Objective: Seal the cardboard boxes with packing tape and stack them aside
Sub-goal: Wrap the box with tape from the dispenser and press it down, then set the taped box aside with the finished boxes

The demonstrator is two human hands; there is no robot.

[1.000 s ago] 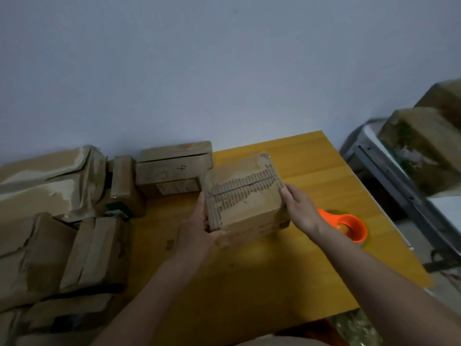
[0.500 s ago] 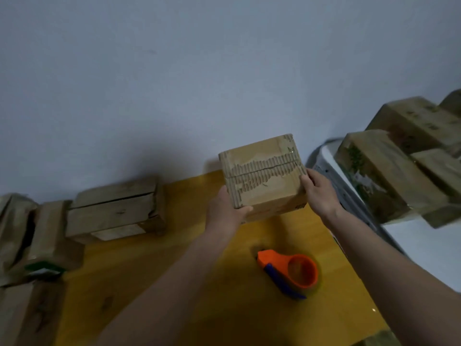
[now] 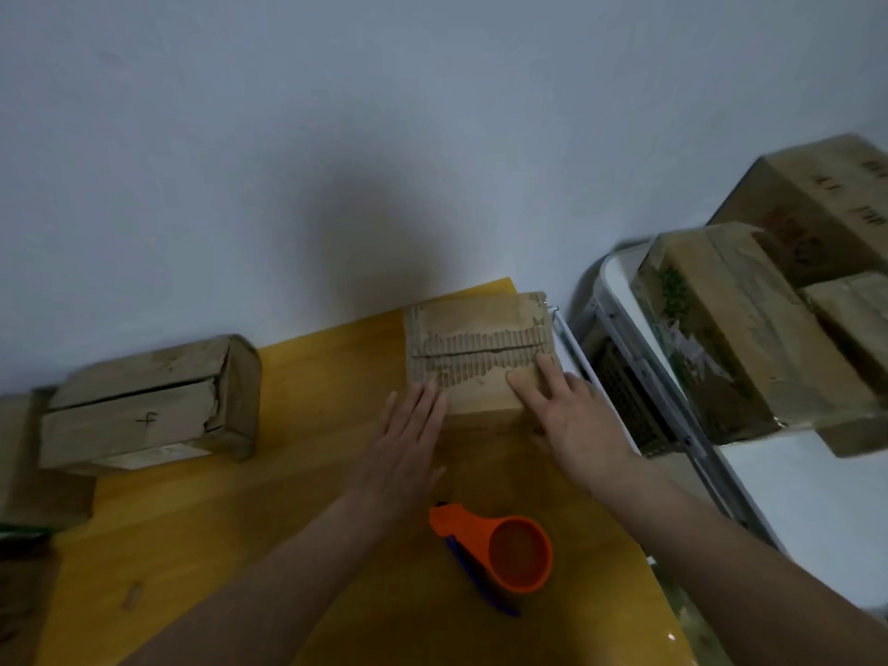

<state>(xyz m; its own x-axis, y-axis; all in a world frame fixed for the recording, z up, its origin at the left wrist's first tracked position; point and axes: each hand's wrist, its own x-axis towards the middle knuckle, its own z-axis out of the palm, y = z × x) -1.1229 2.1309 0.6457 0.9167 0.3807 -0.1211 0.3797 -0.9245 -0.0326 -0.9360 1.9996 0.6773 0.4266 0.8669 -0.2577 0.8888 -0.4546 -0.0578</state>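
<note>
From the head camera, a yellow wooden bench (image 3: 230, 521) runs up to a pale wall (image 3: 336, 137). At the back left of the bench lies a worn cardboard box with a handwritten mark (image 3: 144, 406) on its side, its top seam slightly parted. More cardboard (image 3: 29, 473) shows dimly at the far left edge, too dark to make out. Near the front of the bench, between the two forearms, lies an orange tape dispenser (image 3: 504, 550) with a blue part under it, well apart from both hands. To the right of the bench stands a white surface with a metal frame (image 3: 672, 425), and on it is a stack of boxes (image 3: 749, 329), one wrapped in shiny tape, with printed boxes behind it.

The box being worked on (image 3: 475, 348) sits at the back right corner of the bench, close to the wall, its top face torn so the ribbed inner layer shows along the middle seam. The left hand (image 3: 408, 439) lies flat with straight fingers, its fingertips touching the near left edge of that box. The right hand (image 3: 567, 415) rests on the near right part of the box top, fingers spread and straight, pressing down; neither hand grips anything.
</note>
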